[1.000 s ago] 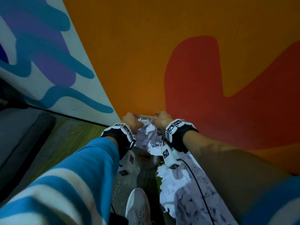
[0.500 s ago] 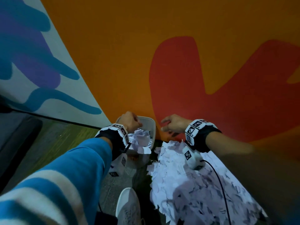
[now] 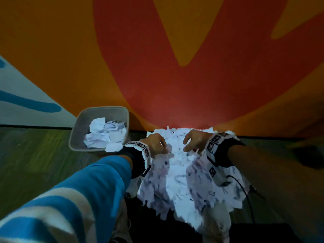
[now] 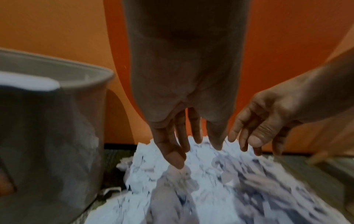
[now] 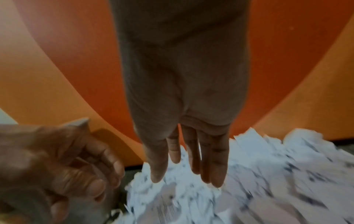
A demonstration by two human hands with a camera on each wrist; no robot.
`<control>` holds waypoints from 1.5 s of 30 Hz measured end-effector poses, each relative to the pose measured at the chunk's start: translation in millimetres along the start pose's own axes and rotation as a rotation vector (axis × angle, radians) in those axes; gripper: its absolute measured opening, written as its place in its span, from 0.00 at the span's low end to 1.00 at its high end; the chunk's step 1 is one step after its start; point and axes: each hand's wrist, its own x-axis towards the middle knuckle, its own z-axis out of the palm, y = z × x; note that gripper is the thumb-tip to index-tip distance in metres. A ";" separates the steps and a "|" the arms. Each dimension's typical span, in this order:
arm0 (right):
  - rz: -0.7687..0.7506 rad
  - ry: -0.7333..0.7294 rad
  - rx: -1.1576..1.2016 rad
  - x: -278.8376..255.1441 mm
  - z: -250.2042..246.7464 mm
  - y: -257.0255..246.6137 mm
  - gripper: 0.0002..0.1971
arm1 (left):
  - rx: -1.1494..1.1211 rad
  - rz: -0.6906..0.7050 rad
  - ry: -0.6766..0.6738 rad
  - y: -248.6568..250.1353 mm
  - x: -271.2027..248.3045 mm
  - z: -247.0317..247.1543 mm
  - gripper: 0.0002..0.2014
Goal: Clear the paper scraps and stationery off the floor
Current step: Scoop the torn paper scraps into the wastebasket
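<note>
you are reaching both hands down over the heap of paper scraps, which is lying on the floor in the lower centre of the head view, its far edge touching the foot of the orange and red wall. the heap's long axis is running from that wall toward the bottom of the frame, widening as it comes down.

your left hand is hovering at the heap's upper left part, fingers hanging down, loosely spread and nearly straight, holding nothing; the tips are sitting just above or barely on the scraps, and the blur is keeping that from being settled. your right hand is hanging just right of it, near but apart, fingers straight and pointing down at the paper, also gripping nothing.

the grey waste bin is standing upright at centre left of the head view, just beside the heap's left edge and against the wall, and it is holding crumpled white paper. one scrap is draping over its near rim.
</note>
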 end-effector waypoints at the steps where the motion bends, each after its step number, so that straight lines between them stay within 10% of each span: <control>1: 0.018 -0.009 -0.020 7.5 11.7 13.0 0.25 | 0.007 -0.008 -0.031 -3.8 6.5 14.5 0.16; 10: 0.014 -0.021 -0.345 86.1 106.9 90.1 0.64 | 0.048 -0.010 -0.199 -45.7 55.7 106.2 0.49; 17: -0.045 0.164 -0.543 99.2 145.7 106.8 0.57 | 0.334 -0.086 -0.156 -52.0 79.3 160.7 0.65; 25: -0.111 0.153 -0.356 103.3 136.5 100.0 0.33 | 0.288 0.100 0.088 -66.2 92.1 160.9 0.28; 30: -0.051 0.176 -0.088 94.8 94.0 81.3 0.14 | 0.176 0.133 0.123 -49.5 85.3 112.9 0.24; 45: -0.182 0.343 -0.262 -14.8 -37.4 -32.2 0.07 | 0.170 0.156 0.398 -0.6 -11.5 -51.2 0.22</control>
